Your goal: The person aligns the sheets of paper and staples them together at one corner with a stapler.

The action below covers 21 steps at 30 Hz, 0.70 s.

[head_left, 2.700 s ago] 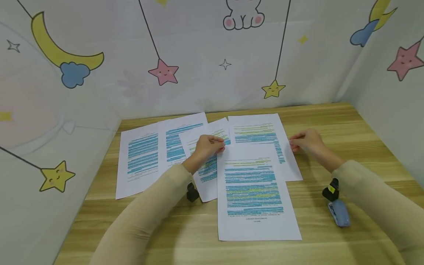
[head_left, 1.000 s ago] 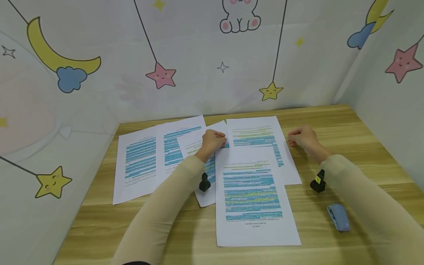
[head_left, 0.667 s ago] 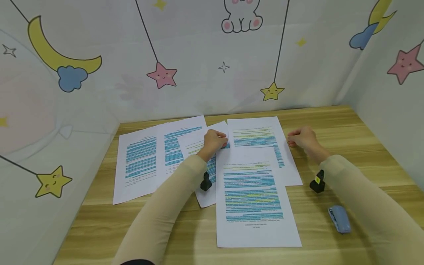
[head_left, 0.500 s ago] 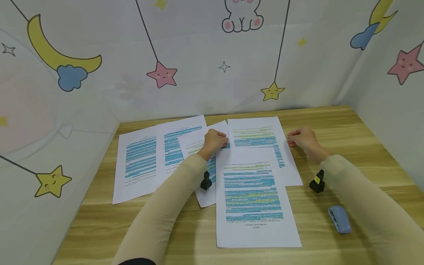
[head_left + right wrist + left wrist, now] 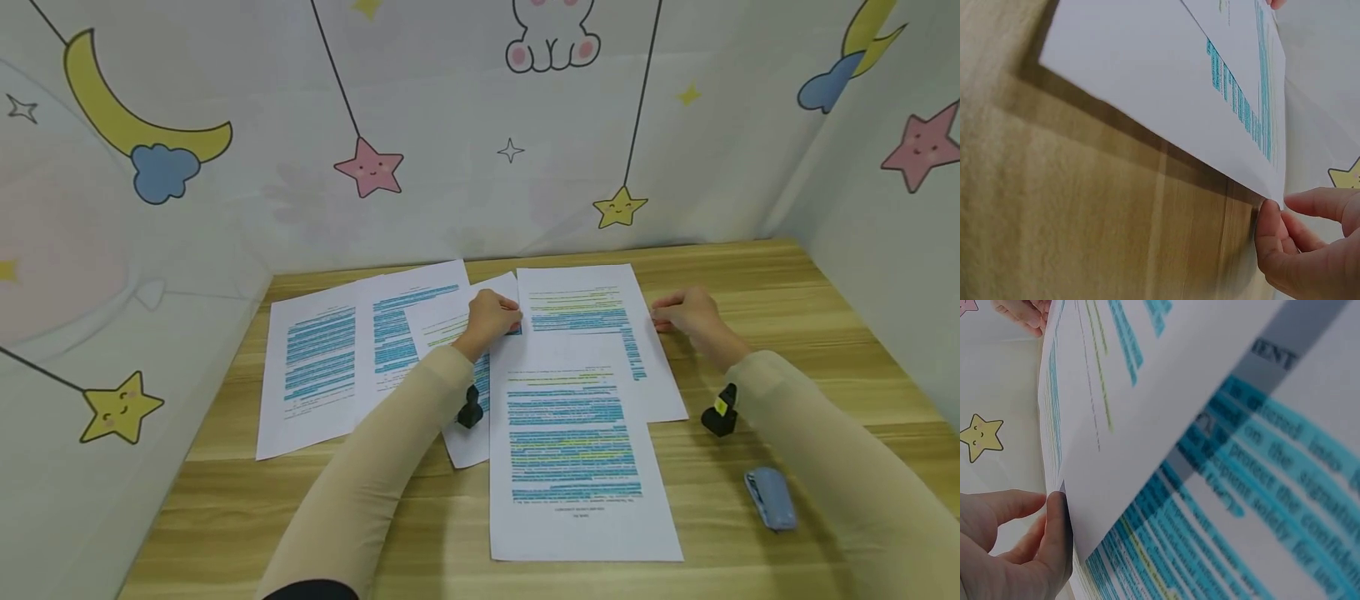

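Both hands are at the back right sheet of paper [image 5: 577, 292], printed with yellow and blue highlighted lines. My left hand [image 5: 491, 319] pinches its left edge between thumb and fingers [image 5: 1057, 519]. My right hand [image 5: 693, 317] pinches its right edge; in the right wrist view the thumb and fingertips [image 5: 1267, 219] meet at the rim. A shadow under that rim shows it raised off the wood. A front sheet [image 5: 577, 533] overlaps the lower part of the back sheet. Under my left forearm lies a tilted sheet [image 5: 467, 454], partly hidden.
Two more highlighted sheets [image 5: 311, 358] overlap at the left of the wooden table [image 5: 825, 333]. A small blue stapler [image 5: 770, 498] lies near the right forearm. A printed curtain [image 5: 450, 100] stands behind the table. Black wrist cameras [image 5: 720, 411] hang below the sleeves.
Since the first frame, my left hand has shifted slightly right along the papers, and the right wrist has drawn away from the stapler. In the last second the hands have hardly moved.
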### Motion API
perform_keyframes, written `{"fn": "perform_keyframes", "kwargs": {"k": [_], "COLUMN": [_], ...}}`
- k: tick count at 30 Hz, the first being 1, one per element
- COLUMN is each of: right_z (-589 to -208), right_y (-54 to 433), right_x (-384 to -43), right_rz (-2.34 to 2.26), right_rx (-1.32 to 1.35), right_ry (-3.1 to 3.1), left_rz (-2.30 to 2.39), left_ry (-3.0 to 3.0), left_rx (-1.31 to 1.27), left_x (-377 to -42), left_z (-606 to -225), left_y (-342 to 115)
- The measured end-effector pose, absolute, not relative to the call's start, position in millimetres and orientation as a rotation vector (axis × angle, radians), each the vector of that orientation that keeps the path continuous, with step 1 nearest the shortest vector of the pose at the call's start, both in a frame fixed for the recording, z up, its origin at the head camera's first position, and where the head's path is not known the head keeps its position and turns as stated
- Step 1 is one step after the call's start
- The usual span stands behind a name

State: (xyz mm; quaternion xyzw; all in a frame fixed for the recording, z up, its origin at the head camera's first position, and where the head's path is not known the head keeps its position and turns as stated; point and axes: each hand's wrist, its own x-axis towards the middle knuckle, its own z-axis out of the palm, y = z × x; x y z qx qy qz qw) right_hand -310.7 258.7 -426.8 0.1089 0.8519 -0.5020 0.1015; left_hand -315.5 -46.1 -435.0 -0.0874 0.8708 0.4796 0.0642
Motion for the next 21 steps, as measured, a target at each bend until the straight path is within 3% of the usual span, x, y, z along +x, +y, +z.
{"fn": "perform_keyframes", "kwargs": {"k": [21], "right_z": [-426.5], "right_y": [257.9], "right_x": [-309.0], "right_rz": [-1.572], "right_rx": [0.368], "right_ry": [2.475], "left_rz": [1.5], "left_ry": [2.647], "left_rx": [-0.216], "left_x": [-312.9], "left_z": [-432.6], "left_y": [-41.3]}}
